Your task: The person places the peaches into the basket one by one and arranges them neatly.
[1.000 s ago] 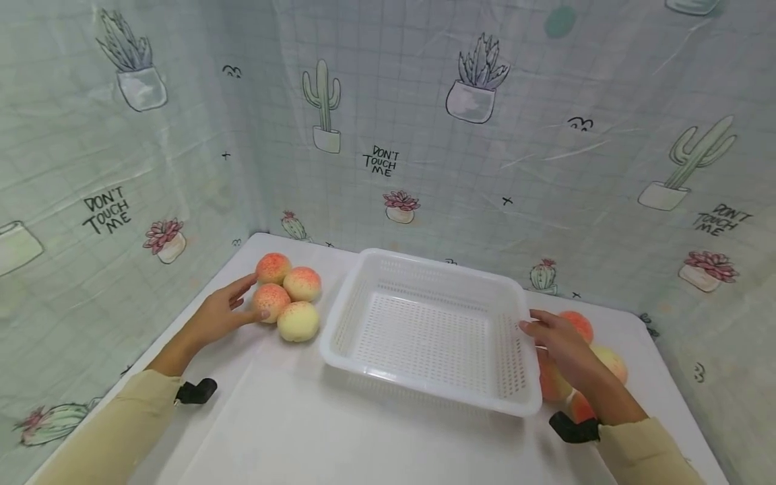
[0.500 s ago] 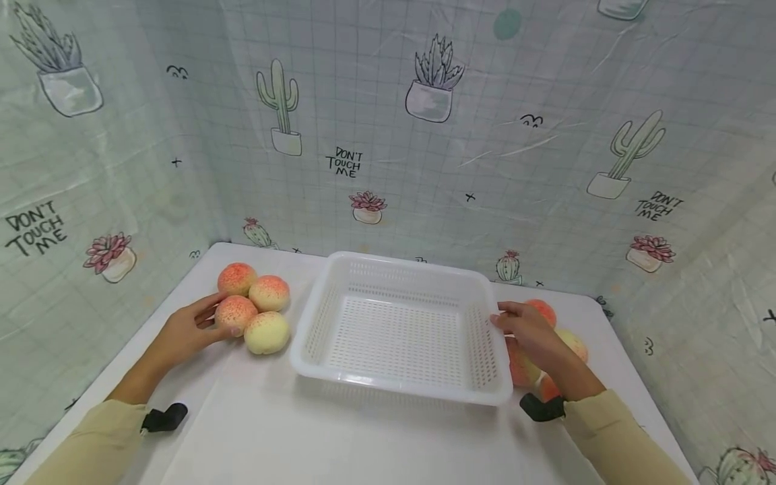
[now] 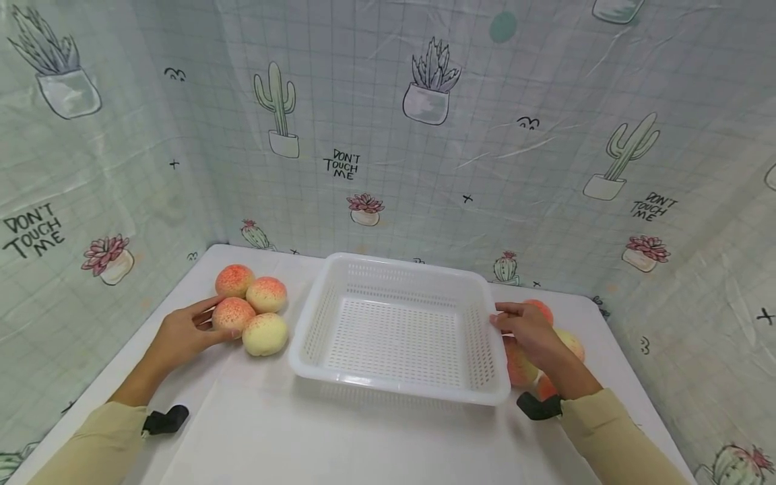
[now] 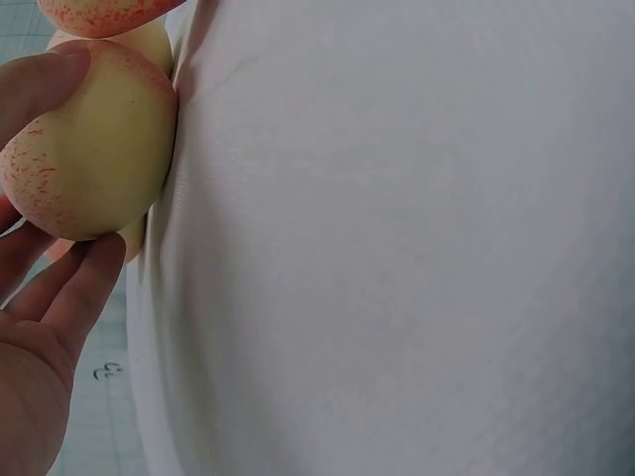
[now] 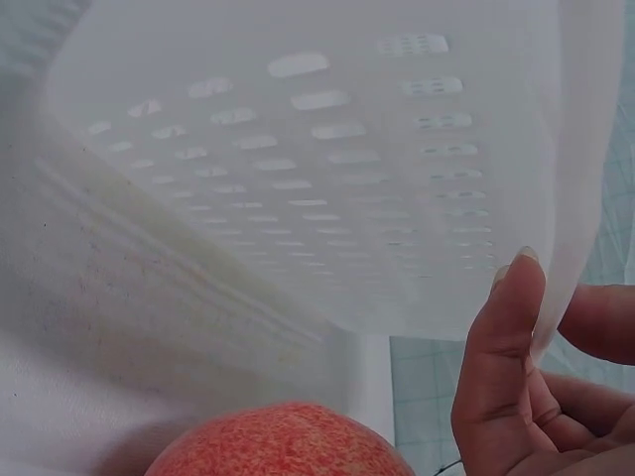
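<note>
In the head view, my left hand (image 3: 177,338) grips the front-left peach (image 3: 234,316) of a cluster on the white table. The left wrist view shows my thumb on one side of that peach (image 4: 109,149) and my fingertips on the other. Touching it are a paler peach (image 3: 265,335) and two redder ones behind. My right hand (image 3: 533,337) pinches the right rim of a white perforated plastic basket (image 3: 400,386). In the right wrist view, my thumb and fingers lie on opposite sides of the basket's wall (image 5: 516,198). The basket is empty and stands slightly askew.
More peaches (image 3: 570,342) lie right of the basket, partly hidden by my right hand and forearm. A reddish peach (image 5: 283,446) sits beneath the rim in the right wrist view. A cactus-print curtain (image 3: 388,121) encloses the table's (image 3: 339,444) back and sides.
The head view has swung to the right, so everything sits further left in it. My left hand has drawn in closer around its peach. My right hand stays on the basket's rim.
</note>
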Demonstrator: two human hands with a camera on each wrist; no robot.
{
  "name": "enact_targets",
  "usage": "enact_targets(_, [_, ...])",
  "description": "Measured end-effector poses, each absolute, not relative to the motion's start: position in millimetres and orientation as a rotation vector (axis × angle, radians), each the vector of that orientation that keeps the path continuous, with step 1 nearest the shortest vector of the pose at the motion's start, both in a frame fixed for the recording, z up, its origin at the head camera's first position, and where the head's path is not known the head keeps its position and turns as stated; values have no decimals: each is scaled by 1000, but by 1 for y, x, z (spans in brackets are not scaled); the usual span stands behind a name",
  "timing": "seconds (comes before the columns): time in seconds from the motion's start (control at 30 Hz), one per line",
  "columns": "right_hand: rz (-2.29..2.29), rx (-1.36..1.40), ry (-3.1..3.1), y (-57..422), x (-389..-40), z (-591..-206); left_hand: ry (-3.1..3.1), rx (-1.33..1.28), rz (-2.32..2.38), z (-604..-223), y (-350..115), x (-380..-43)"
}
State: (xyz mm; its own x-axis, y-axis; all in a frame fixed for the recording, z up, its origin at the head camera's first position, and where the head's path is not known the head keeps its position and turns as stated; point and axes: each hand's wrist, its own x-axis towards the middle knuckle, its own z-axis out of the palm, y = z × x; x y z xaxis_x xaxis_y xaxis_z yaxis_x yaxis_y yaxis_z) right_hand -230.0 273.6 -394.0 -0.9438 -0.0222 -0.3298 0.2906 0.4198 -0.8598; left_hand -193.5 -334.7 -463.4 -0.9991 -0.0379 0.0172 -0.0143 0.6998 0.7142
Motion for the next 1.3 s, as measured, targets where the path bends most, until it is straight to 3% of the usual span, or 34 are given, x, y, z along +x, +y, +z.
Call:
enact_targets(0.7, [-1504, 269, 2474, 284, -221, -396, -2873, 61, -1239, -464, -327, -200])
enact_targets(1.3, [-1538, 276, 2476, 273, -225, -398, -2870, 68, -1198, -451, -340, -186])
